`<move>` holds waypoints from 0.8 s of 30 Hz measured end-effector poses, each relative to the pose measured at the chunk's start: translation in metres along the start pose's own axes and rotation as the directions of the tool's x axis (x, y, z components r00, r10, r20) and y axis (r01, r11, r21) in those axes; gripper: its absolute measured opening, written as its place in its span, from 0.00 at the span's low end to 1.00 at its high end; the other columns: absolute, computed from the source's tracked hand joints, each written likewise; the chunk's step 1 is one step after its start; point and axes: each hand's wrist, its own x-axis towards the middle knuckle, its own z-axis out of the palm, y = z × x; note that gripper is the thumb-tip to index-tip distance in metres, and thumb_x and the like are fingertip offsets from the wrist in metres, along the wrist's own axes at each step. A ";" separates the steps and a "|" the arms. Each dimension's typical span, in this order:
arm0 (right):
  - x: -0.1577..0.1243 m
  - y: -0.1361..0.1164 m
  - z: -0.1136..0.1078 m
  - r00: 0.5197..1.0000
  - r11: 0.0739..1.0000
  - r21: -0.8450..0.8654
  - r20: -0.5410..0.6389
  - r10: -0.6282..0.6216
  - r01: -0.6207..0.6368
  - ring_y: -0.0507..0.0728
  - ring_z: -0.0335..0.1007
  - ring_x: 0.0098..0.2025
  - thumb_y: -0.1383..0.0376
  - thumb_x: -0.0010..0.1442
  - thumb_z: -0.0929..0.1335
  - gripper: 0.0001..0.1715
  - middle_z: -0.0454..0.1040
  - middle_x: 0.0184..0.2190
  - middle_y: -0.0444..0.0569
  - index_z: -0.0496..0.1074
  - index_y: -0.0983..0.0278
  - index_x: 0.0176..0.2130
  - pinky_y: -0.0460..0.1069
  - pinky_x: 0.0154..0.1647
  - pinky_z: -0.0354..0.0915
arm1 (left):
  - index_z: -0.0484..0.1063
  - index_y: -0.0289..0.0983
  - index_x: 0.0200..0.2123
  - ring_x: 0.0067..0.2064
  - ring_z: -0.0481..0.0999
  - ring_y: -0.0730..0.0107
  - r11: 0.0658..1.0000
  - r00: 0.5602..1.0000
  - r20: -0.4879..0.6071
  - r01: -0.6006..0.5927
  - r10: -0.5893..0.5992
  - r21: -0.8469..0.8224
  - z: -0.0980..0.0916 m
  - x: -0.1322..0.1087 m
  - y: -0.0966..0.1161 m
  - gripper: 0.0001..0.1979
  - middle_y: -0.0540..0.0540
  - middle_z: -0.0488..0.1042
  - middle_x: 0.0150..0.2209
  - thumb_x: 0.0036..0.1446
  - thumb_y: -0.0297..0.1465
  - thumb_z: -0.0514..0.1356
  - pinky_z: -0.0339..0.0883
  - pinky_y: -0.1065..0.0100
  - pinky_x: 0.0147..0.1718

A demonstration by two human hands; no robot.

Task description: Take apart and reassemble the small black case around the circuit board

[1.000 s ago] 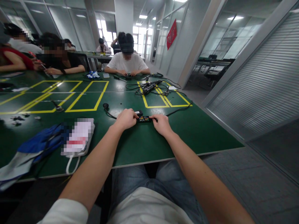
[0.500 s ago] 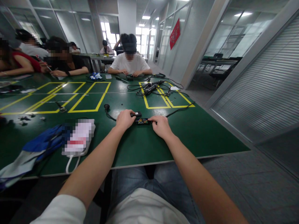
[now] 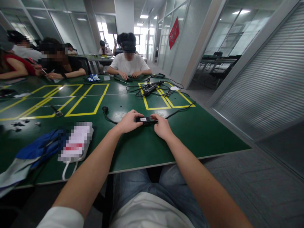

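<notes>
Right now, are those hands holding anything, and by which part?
The left hand holds the small black labelled case by its left end. The right hand is at the right end, by the black cable; whether it grips cannot be told.

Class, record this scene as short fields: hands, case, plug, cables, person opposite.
Left hand: fingers and thumb on black case
Right hand: beside the case's right end; grip unclear
Case: white label facing up
Plug: black, left of the left hand
Tangled cables: farther back, over yellow tape
Person opposite: white shirt, at green table
</notes>
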 end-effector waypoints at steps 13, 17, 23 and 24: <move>0.001 -0.005 0.002 0.999 0.998 -0.052 0.012 -0.031 0.032 0.63 0.76 0.56 0.73 0.63 0.64 0.29 0.82 0.55 0.48 0.80 0.57 0.57 0.60 0.67 0.66 | 0.81 0.39 0.57 0.51 0.79 0.55 0.996 0.997 0.065 -0.036 0.030 0.084 0.004 0.000 -0.008 0.22 0.41 0.79 0.49 0.60 0.34 0.64 0.73 0.56 0.58; 0.000 -0.007 0.001 0.999 0.997 -0.061 0.013 -0.043 0.043 0.63 0.76 0.56 0.65 0.71 0.64 0.21 0.82 0.55 0.49 0.81 0.56 0.57 0.61 0.65 0.66 | 0.81 0.40 0.57 0.51 0.80 0.55 0.993 0.995 0.084 -0.068 0.061 0.091 0.004 0.001 -0.012 0.20 0.42 0.81 0.49 0.62 0.34 0.64 0.72 0.57 0.58; -0.001 -0.014 -0.001 0.998 0.991 -0.130 0.064 -0.017 0.025 0.65 0.73 0.60 0.59 0.74 0.65 0.20 0.80 0.58 0.49 0.78 0.52 0.60 0.63 0.63 0.63 | 0.81 0.41 0.57 0.51 0.81 0.56 0.996 0.993 0.106 -0.056 0.049 0.065 0.005 0.003 -0.013 0.21 0.44 0.82 0.48 0.61 0.35 0.66 0.73 0.59 0.56; 0.000 -0.015 -0.002 0.997 0.991 -0.135 0.073 -0.006 0.016 0.65 0.72 0.61 0.59 0.74 0.65 0.20 0.80 0.59 0.49 0.78 0.51 0.60 0.64 0.63 0.63 | 0.81 0.41 0.57 0.51 0.81 0.56 0.997 0.994 0.106 -0.047 0.039 0.068 0.005 0.003 -0.013 0.21 0.44 0.81 0.48 0.60 0.35 0.66 0.73 0.59 0.56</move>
